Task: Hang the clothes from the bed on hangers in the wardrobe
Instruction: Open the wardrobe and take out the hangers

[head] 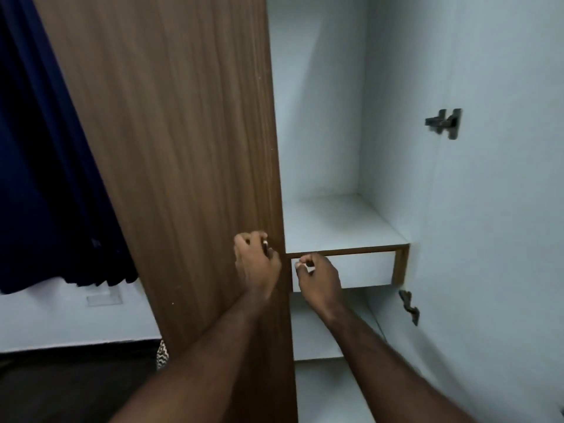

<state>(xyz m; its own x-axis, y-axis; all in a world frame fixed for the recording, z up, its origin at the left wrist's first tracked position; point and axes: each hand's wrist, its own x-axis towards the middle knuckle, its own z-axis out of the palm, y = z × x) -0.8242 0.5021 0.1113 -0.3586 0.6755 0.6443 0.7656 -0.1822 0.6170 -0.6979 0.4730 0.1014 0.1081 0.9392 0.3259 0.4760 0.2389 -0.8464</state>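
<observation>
Wooden door (pixel 171 148) covering half the wardrobe (pixel 320 117), navy curtain (pixel 45 178) beside

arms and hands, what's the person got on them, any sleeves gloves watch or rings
No sleeves show: the left forearm and right forearm are bare down to the frame edge. The left hand and right hand wear no gloves, and neither wrist carries a watch or band. A small pale glint by the left hand's fingers is too blurred to call a ring.

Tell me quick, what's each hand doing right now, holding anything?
Left hand: fingers curled on a small shiny piece at the wooden door edge.
Right hand: fingers curled; contents cannot be told.
</observation>
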